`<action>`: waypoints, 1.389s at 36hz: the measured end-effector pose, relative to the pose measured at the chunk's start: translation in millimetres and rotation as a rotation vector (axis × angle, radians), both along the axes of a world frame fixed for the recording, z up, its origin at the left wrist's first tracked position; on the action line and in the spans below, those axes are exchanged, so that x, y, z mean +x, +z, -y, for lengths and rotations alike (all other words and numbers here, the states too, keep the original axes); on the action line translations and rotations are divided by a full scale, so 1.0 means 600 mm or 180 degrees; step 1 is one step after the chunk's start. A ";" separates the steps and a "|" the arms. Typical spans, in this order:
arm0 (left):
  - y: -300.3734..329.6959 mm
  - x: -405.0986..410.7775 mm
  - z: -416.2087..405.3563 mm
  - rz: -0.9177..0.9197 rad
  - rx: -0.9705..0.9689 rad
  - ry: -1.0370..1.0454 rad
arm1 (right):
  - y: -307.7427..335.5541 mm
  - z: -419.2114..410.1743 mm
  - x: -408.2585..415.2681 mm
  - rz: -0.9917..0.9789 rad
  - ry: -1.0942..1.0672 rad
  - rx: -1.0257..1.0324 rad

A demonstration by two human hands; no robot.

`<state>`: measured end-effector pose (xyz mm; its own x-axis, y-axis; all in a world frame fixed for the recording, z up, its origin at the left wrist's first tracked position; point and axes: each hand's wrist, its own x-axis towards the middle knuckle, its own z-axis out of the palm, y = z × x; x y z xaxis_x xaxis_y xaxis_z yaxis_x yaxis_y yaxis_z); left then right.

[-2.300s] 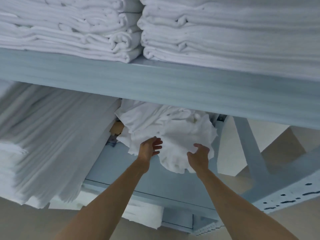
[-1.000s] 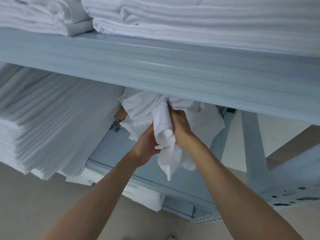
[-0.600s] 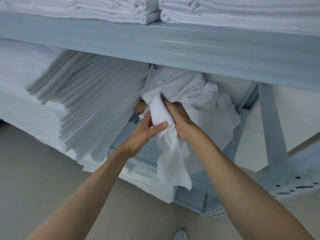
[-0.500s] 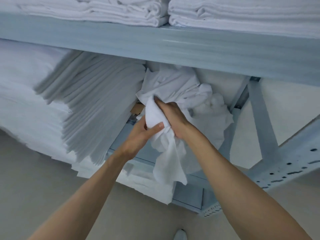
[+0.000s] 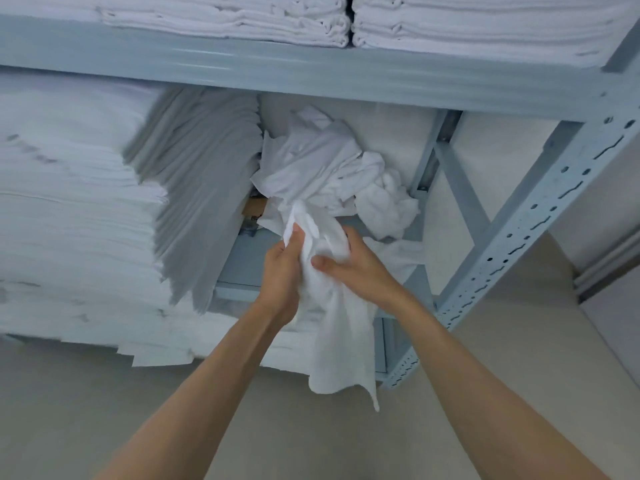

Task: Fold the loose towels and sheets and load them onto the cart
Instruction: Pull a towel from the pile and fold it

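A crumpled heap of loose white linen (image 5: 329, 168) lies on the middle shelf of a grey-blue metal rack. A white towel (image 5: 341, 330) hangs out of the heap past the shelf's front edge. My left hand (image 5: 282, 271) grips its bunched top from the left. My right hand (image 5: 349, 268) grips the same bunch from the right, thumb across the cloth. The two hands sit close together just in front of the shelf edge.
A tall stack of folded white sheets (image 5: 104, 216) fills the shelf to the left of the heap. Folded towels (image 5: 242, 19) lie on the upper shelf (image 5: 311, 74). A perforated rack post (image 5: 519, 244) slants down on the right. Beige floor lies below.
My hands went from reaching toward the heap to gripping a towel together. They have since drawn it down and out, so more of it hangs below the shelf.
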<state>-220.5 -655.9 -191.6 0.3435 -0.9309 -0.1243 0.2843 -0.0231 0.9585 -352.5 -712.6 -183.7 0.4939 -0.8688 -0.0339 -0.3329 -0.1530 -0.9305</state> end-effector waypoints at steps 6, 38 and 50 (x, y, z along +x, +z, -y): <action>0.021 -0.004 -0.030 0.0272 0.0121 0.0094 | -0.016 -0.046 -0.019 -0.0097 0.0356 0.0032; 0.161 -0.114 -0.112 0.2205 -0.0788 0.1095 | 0.021 -0.028 -0.211 -0.0270 0.0177 -0.1340; 0.165 -0.051 -0.114 0.1904 -0.0817 0.1172 | -0.030 -0.009 -0.229 -0.0987 -0.0747 -0.0849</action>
